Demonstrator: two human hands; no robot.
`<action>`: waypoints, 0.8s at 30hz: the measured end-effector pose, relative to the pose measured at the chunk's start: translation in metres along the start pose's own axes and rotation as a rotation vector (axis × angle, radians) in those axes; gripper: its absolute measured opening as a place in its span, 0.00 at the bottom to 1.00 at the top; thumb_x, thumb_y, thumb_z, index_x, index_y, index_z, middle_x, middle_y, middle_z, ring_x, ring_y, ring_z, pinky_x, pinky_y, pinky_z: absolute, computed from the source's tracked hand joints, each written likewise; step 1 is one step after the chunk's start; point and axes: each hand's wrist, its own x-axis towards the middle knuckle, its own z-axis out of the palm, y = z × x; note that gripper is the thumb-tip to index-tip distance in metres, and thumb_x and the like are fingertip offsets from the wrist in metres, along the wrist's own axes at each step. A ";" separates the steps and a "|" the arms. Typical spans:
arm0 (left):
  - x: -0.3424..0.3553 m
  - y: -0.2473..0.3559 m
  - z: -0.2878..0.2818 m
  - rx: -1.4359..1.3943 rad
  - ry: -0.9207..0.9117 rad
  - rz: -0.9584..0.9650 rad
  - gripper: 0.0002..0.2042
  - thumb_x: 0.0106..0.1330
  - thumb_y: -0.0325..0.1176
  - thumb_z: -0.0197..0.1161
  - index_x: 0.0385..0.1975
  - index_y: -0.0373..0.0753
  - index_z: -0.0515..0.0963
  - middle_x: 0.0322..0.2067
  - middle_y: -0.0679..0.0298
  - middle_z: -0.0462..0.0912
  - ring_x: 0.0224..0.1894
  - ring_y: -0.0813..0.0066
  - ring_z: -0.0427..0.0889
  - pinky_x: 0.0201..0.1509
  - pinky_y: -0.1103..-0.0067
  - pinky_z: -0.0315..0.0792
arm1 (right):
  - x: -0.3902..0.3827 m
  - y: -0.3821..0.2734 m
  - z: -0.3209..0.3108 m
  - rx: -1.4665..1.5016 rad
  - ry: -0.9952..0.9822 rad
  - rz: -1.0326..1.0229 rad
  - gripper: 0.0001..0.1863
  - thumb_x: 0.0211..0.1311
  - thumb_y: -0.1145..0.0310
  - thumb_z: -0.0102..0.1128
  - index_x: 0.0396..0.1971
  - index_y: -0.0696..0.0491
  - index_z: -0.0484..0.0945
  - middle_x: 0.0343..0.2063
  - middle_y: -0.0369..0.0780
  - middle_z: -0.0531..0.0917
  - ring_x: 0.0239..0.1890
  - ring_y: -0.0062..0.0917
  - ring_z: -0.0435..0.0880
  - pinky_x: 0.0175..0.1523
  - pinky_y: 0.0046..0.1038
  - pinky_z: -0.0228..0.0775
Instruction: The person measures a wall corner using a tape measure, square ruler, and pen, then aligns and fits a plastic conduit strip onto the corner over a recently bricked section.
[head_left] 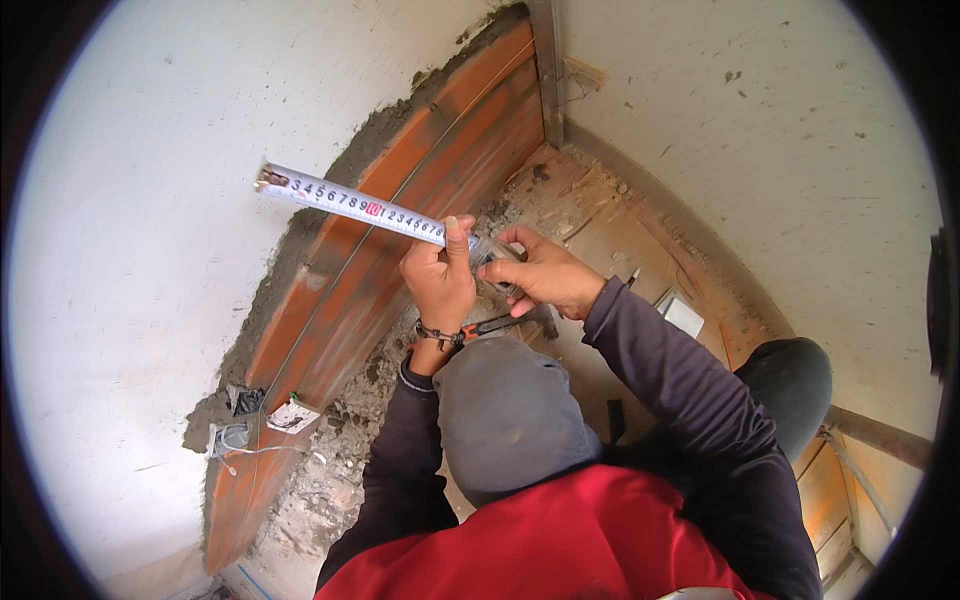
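Observation:
A steel tape measure's white blade (350, 205) sticks out to the upper left, its hooked end in front of the white wall. My left hand (441, 275) pinches the blade between thumb and fingers close to the case. My right hand (548, 272) is closed around the tape measure's case (492, 262), which the fingers partly hide. Behind the blade runs a strip of bare orange brick (420, 185), bordered by rough grey mortar (375, 140). Below my hands, a hand tool with an orange and black handle (490, 325) lies partly hidden by my grey-trousered knee (510, 415).
Rubble (345, 460) lies along the foot of the brick. Loose cables (230, 440) and a white plate (292, 415) are at the brick's lower left. A small white box (680, 313) rests on the dusty floor to the right. A metal post (548, 70) stands in the corner.

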 end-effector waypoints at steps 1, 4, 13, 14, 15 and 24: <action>-0.003 -0.002 0.004 -0.015 0.006 -0.034 0.19 0.72 0.44 0.57 0.36 0.31 0.83 0.30 0.57 0.86 0.32 0.75 0.83 0.35 0.78 0.74 | 0.002 0.004 -0.003 -0.042 0.021 0.013 0.38 0.56 0.60 0.67 0.62 0.58 0.58 0.36 0.40 0.76 0.27 0.19 0.78 0.28 0.20 0.78; -0.011 -0.018 0.008 -0.036 0.032 -0.181 0.18 0.70 0.44 0.60 0.35 0.31 0.83 0.26 0.62 0.84 0.30 0.80 0.80 0.34 0.79 0.72 | 0.011 0.018 -0.006 -0.048 0.055 0.091 0.41 0.55 0.58 0.69 0.62 0.60 0.57 0.40 0.44 0.75 0.27 0.21 0.78 0.27 0.21 0.79; -0.056 -0.070 0.036 -0.031 -0.131 -0.460 0.14 0.66 0.38 0.67 0.26 0.32 0.80 0.20 0.69 0.79 0.22 0.84 0.73 0.27 0.82 0.67 | 0.028 0.071 -0.035 -0.022 0.090 0.182 0.44 0.53 0.52 0.70 0.61 0.61 0.57 0.43 0.47 0.75 0.28 0.25 0.80 0.27 0.24 0.80; -0.065 -0.079 0.043 -0.142 -0.101 -0.513 0.13 0.65 0.37 0.67 0.26 0.32 0.80 0.20 0.69 0.79 0.22 0.84 0.73 0.27 0.83 0.67 | 0.031 0.078 -0.036 0.004 0.067 0.221 0.46 0.53 0.52 0.70 0.62 0.63 0.56 0.44 0.49 0.75 0.27 0.26 0.80 0.26 0.25 0.79; -0.072 -0.088 0.047 -0.251 -0.069 -0.563 0.12 0.65 0.36 0.68 0.26 0.32 0.80 0.20 0.69 0.79 0.22 0.84 0.73 0.27 0.84 0.66 | 0.033 0.082 -0.035 -0.028 0.087 0.227 0.46 0.52 0.51 0.70 0.62 0.63 0.56 0.44 0.49 0.75 0.27 0.27 0.80 0.26 0.25 0.79; -0.086 -0.099 0.049 -0.091 -0.412 -0.755 0.14 0.68 0.39 0.63 0.39 0.32 0.81 0.27 0.69 0.81 0.29 0.83 0.77 0.33 0.82 0.73 | 0.037 0.107 -0.060 -0.332 0.376 0.257 0.44 0.47 0.50 0.72 0.58 0.62 0.63 0.46 0.53 0.75 0.31 0.34 0.84 0.30 0.32 0.79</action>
